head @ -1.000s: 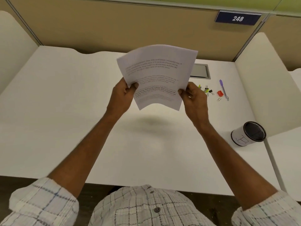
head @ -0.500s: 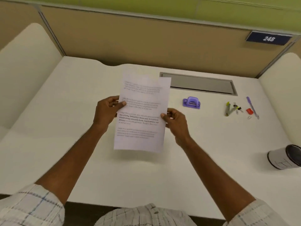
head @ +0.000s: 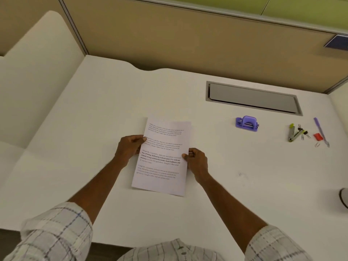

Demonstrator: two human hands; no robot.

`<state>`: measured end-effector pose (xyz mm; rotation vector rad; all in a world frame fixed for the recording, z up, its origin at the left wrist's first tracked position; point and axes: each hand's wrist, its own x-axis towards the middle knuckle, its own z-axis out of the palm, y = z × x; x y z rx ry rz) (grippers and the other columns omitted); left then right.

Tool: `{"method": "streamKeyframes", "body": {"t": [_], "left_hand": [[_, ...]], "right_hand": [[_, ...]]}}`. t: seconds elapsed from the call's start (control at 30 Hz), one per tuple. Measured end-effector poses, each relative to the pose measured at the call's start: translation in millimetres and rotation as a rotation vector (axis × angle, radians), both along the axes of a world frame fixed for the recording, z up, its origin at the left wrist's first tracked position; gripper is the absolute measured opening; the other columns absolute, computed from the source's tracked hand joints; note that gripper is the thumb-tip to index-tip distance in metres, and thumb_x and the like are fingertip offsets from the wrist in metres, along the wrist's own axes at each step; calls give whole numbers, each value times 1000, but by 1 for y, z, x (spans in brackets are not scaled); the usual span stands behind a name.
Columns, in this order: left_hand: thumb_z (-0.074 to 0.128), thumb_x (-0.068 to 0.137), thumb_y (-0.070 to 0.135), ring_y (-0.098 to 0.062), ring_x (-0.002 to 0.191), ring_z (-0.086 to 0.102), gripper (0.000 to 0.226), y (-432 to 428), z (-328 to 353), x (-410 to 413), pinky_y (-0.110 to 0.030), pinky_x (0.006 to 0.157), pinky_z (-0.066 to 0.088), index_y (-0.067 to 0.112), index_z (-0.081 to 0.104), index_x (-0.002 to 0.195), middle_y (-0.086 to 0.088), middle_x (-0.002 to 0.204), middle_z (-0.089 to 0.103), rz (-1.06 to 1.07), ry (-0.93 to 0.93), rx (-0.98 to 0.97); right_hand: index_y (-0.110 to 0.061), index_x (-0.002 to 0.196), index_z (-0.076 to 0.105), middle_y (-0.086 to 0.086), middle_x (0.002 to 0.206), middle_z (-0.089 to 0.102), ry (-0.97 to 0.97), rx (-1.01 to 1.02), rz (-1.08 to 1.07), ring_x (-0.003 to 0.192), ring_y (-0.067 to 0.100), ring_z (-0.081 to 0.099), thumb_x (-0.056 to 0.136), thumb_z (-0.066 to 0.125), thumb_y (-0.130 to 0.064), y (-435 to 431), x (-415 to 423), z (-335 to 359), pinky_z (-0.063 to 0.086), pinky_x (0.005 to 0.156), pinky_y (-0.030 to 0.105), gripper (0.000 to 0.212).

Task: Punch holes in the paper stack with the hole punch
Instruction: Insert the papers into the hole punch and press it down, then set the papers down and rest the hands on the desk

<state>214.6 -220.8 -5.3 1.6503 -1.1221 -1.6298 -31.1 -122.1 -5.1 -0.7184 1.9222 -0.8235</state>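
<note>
A white paper stack (head: 163, 159) with printed text lies low over the white desk (head: 94, 119), in the middle. My left hand (head: 130, 146) pinches its left edge with fingers curled. On the right edge, my right hand (head: 196, 161) grips with thumb on top. A small purple hole punch (head: 247, 123) sits on the desk to the right of the paper and farther back, apart from both hands.
A grey cable tray lid (head: 252, 98) is set into the desk behind the punch. Highlighters and binder clips (head: 297, 131), a red eraser (head: 318, 136) and a purple pen (head: 320, 131) lie at the right. A white cup (head: 344, 197) lies at the right edge. Beige partitions enclose the desk.
The paper stack came down from held up in front of me to low over the desk, both hands still gripping its sides. My view shifted left and the hole punch came into sight.
</note>
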Motion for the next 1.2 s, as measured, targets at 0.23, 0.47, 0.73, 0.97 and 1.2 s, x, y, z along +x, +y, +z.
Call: {"method": "streamKeyframes", "body": {"t": [0.23, 0.47, 0.73, 0.97, 1.2], "left_hand": [[73, 94, 12, -13, 77, 79, 30, -4, -13, 2, -26, 69, 65, 7, 73, 124, -5, 96, 81, -1, -106, -2], [70, 94, 42, -24, 112, 69, 42, -3, 1, -3, -42, 97, 55, 19, 68, 129, -2, 126, 72, -128, -611, -265], [65, 100, 26, -20, 120, 62, 32, 95, 4, -68, -36, 105, 49, 17, 66, 130, -1, 129, 68, -348, -490, -657], [43, 108, 34, -24, 159, 22, 57, 190, -33, -170, -43, 131, 19, 7, 35, 159, -7, 168, 30, -688, -633, -794], [34, 108, 41, -28, 161, 12, 66, 199, -60, -201, -51, 129, 21, 5, 23, 162, -10, 172, 16, -682, -887, -802]], "right_hand": [[-10, 105, 71, 3, 95, 72, 212, -53, 61, 87, 21, 67, 90, 71, -19, -4, -1, -5, 53, 78, 30, 18], [-6, 123, 65, 9, 113, 70, 350, -135, 105, 102, 22, 65, 100, 59, -21, 18, -2, -5, 51, 92, 31, 29], [-19, 141, 53, -4, 145, 53, 633, -277, 258, 134, 11, 48, 106, 45, -30, 123, -47, -18, 42, 113, 31, 38], [-15, 160, 17, 1, 169, 10, 892, -112, 450, 157, 15, 2, 107, 37, -39, 202, -108, -40, 11, 128, 43, 62], [-18, 161, -1, -1, 170, -5, 927, -3, 444, 156, 16, -6, 104, 22, -59, 234, -175, -48, 9, 127, 44, 74]]}}
